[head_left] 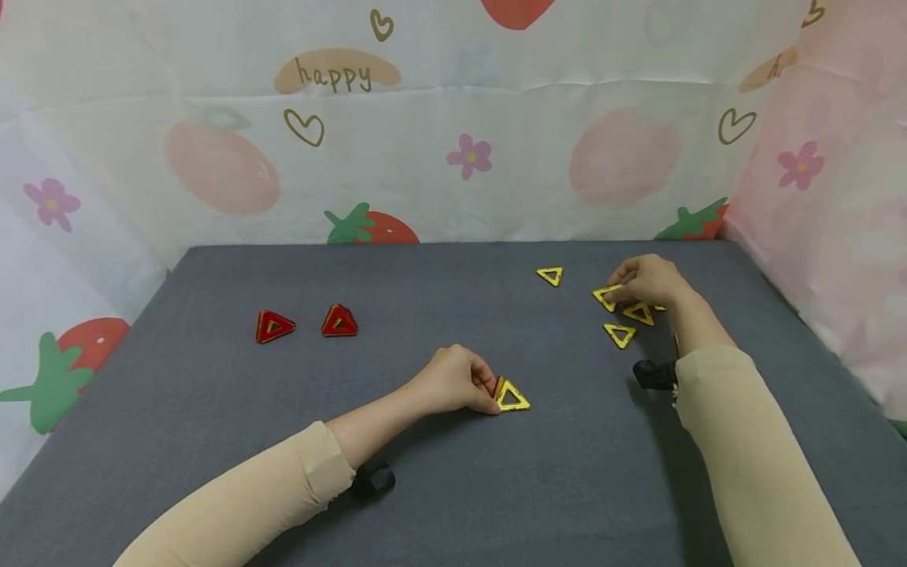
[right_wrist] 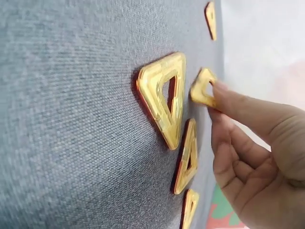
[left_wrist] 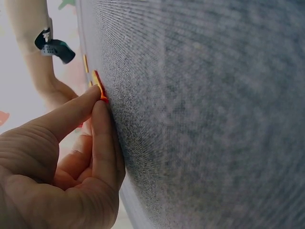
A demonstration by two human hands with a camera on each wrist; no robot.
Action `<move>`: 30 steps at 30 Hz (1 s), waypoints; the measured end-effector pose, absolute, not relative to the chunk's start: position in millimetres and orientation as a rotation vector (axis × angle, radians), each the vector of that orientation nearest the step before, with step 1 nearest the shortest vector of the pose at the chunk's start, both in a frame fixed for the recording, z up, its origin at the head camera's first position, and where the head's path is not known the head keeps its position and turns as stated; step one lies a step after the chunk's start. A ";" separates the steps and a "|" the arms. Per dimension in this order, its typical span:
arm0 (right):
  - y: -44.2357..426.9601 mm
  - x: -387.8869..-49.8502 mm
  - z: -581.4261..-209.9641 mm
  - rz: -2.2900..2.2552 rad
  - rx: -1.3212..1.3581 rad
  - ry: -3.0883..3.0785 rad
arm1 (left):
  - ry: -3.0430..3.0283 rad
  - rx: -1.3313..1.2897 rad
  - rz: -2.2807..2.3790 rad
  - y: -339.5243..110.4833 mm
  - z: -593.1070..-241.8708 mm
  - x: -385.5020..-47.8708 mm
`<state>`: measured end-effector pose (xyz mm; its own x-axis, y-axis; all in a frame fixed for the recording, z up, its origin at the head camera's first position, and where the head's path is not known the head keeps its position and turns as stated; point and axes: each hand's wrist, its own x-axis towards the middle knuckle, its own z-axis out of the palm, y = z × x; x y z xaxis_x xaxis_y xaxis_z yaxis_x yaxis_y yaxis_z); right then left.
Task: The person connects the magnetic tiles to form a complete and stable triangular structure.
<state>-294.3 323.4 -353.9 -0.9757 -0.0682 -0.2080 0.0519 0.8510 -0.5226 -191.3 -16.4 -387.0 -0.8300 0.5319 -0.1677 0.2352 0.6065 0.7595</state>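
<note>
The thumb and index fingers (left_wrist: 100, 117) of the left hand (head_left: 457, 382) are nearly together, pinching one corner of a yellow triangle (head_left: 518, 395) near the middle of the tabletop (head_left: 453, 488). Red shows along its edge by the grip (whether it is quite flat on the surface, I cannot tell).

The right hand (head_left: 652, 281), farther back and to the right, has its thumb and index finger closed on the edge of a second triangle (right_wrist: 199, 90), also yellow, its other fingers folded toward the palm. Just beside that piece, on the near side, lies a third triangle (right_wrist: 152, 90), yellow with a dark red edge beneath. A fourth triangle (head_left: 639, 320) is close under the hand, and a sliver of a fifth triangle (head_left: 660, 308) peeks out by the wrist. Apart from these, toward the back edge, sits a sixth triangle (head_left: 550, 270).

Well to the left of both hands are two red pieces: a left red triangle (head_left: 264, 327) and a right red triangle (head_left: 340, 331).

Cream sleeves (head_left: 751, 441) cover both forearms, and behind everything hangs a cloth (head_left: 524, 197) printed with fruit, flowers and hearts.
</note>
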 end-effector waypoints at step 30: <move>231.9 -211.8 -352.5 -1.138 -0.462 2.652 | 2.454 0.607 1.096 -15.6 -385.6 -190.5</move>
<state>-211.8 231.9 -352.5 -0.9267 -0.3682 -0.0752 -0.1991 0.6507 -0.7328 -190.5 -15.6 -385.6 -0.8330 0.5277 -0.1665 0.2281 0.6016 0.7656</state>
